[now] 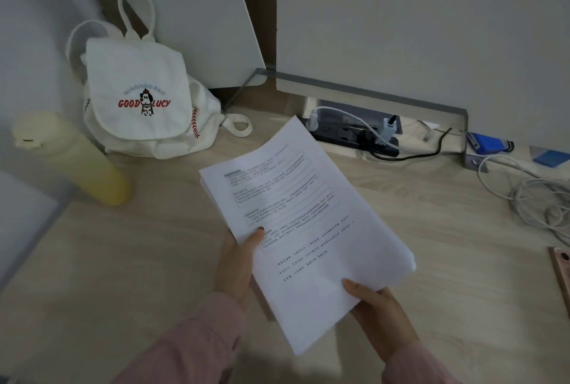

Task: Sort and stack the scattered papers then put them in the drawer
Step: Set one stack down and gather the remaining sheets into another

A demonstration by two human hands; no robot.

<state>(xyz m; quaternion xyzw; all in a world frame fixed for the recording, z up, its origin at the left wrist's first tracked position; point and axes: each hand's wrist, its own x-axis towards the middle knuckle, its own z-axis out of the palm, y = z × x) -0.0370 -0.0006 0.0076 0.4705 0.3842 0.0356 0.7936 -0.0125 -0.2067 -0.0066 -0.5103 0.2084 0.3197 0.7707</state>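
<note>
Papers [305, 223], print perhaps too blurred

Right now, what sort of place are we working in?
Probably a home or dorm study desk: a wooden desktop, a recessed power strip with chargers plugged in, and a canvas backpack against the wall.

Printed in red on the flap of the white canvas backpack [135, 96] at far left: "GOOD LUCY", split by a small cartoon dog, with "MINGHAO BAG" arched above in small grey-blue letters. Covering the top sheet of the paper stack [305, 229] near centre: rows of small dark print in boxed paragraphs, too blurred to read.
</note>
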